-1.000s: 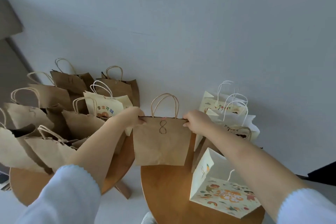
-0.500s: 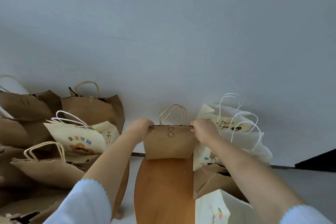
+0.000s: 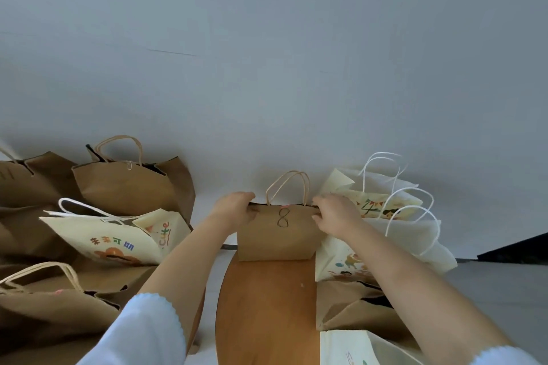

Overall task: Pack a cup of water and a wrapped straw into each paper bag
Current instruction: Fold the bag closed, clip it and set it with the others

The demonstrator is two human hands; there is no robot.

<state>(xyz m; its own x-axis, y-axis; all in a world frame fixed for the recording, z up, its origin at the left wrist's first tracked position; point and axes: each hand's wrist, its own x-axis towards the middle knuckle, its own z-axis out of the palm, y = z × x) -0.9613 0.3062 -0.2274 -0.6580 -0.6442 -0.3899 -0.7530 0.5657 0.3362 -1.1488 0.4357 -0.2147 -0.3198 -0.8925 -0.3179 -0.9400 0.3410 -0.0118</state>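
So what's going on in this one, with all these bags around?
A person is handling the brown paper bag marked 8, which stands at the far end of a wooden table. The left hand and the right hand each pinch its top edge at a corner. More brown bags and cream printed bags stand on either side. No cup or straw is in view, and what the bag holds cannot be seen.

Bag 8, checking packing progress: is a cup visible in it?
No: both hands pinch the top edge of bag 8; no cup shows.
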